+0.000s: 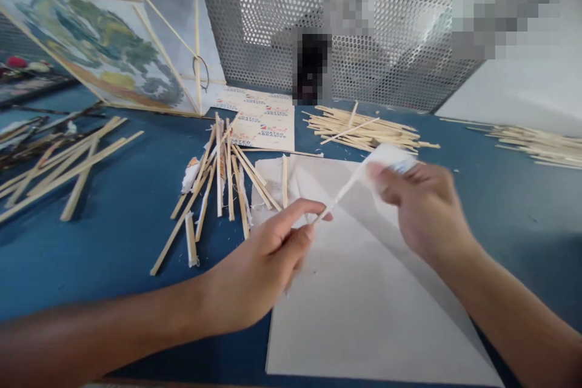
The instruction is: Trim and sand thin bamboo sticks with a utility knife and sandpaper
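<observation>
My left hand [268,254] pinches the near end of a thin pale stick [342,195] between thumb and fingers. The stick slants up to the right towards my right hand [421,206]. That hand is closed on a small white wad, paper or cloth with a bluish patch [391,157], at the stick's far end; it is blurred by motion. Both hands hover over a large white sheet [364,309] lying on the blue table [113,224].
Loose bamboo strips lie left of the sheet [218,182], at far left [59,170], behind [364,127] and at far right [541,142]. A painted kite frame [113,48] leans at back left. Printed leaflets [261,121] lie before a perforated metal screen [386,42].
</observation>
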A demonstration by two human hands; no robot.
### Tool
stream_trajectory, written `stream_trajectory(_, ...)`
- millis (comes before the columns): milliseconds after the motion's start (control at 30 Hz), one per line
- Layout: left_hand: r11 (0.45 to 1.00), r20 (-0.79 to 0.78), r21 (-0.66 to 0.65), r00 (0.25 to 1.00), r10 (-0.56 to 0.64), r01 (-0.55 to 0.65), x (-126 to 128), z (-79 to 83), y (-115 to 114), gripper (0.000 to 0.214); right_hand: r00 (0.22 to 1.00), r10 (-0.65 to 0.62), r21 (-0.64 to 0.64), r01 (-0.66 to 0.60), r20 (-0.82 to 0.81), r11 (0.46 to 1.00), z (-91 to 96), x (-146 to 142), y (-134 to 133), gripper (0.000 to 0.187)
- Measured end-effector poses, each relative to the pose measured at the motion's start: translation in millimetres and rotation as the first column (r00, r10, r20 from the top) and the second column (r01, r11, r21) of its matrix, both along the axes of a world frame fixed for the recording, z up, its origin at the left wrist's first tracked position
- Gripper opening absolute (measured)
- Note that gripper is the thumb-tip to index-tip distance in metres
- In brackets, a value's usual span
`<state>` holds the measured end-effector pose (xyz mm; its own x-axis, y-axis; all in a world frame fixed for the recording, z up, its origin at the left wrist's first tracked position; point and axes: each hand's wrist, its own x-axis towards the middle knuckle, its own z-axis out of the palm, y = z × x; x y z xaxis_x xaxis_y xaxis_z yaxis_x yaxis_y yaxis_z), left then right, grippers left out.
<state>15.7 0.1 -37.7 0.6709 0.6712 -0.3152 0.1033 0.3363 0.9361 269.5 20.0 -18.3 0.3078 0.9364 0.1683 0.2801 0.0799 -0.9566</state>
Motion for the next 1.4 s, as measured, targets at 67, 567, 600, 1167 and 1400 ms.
stream_trajectory(67,1.000,-0.003,0.000,1.000,0.004,-0.004,-1,0.1,0,0.032,0.946,-0.251,0.155,0.284,-0.203,0.946,3.6,16,14,0.044)
stream_trajectory(567,0.938,-0.087,0.328,0.993,-0.084,0.108,-9,11.2,-8,0.034,0.998,-0.013,0.222,0.001,0.053,0.975,-1.5,2,3,0.043)
stream_trajectory(600,0.903,-0.141,0.413,0.988,-0.066,0.120,-10,13.7,-8,0.033,0.996,0.088,0.271,-0.088,0.014,0.959,4.2,-1,-4,0.044)
stream_trajectory(1167,-0.133,-0.277,0.921,0.857,0.434,0.365,-36,10.8,18,0.051,0.951,0.281,0.368,-0.217,-0.131,0.904,15.5,-19,-39,0.023)
stream_trajectory(1400,-0.238,-0.252,0.883,0.835,0.489,0.405,-38,16.8,21,0.053,0.937,0.301,0.304,-0.239,-0.179,0.922,14.9,-21,-38,0.015)
